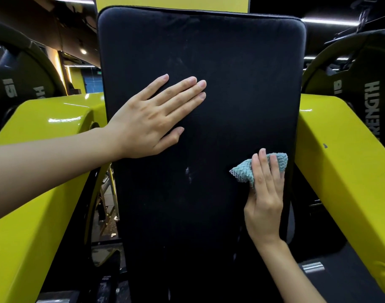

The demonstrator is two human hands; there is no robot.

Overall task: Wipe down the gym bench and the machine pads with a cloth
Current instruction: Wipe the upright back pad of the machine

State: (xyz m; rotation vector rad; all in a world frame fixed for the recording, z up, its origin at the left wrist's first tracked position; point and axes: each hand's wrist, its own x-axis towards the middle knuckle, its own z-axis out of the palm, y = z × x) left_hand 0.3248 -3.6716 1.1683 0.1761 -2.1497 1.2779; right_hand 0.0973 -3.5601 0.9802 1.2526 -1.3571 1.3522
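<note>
Fingers (180,85) of the left hand (147,121): straight, held close together, thumb spread apart, laid flat on the pad (230,62). Fingers (262,165) of the right hand (263,206): curled over the cloth (244,171), holding it against the pad.

- Far left: left weight plate (16,84), black, marked 15, cut off by the frame edge.
- Left: left yellow arm (34,193) of the machine, glossy, beside the pad; the left forearm crosses above it.
- Centre: pad, black, tall, with rounded far corners and a piped edge. Left hand on its left half. Pale scuff marks (188,173) lower down, between the hands.
- Right of centre, near: cloth, teal, textured, bunched, on the pad just inside its right edge.
- Right: right yellow arm (340,160), glossy.
- Far right: right weight plate (351,88), black, with white lettering.
</note>
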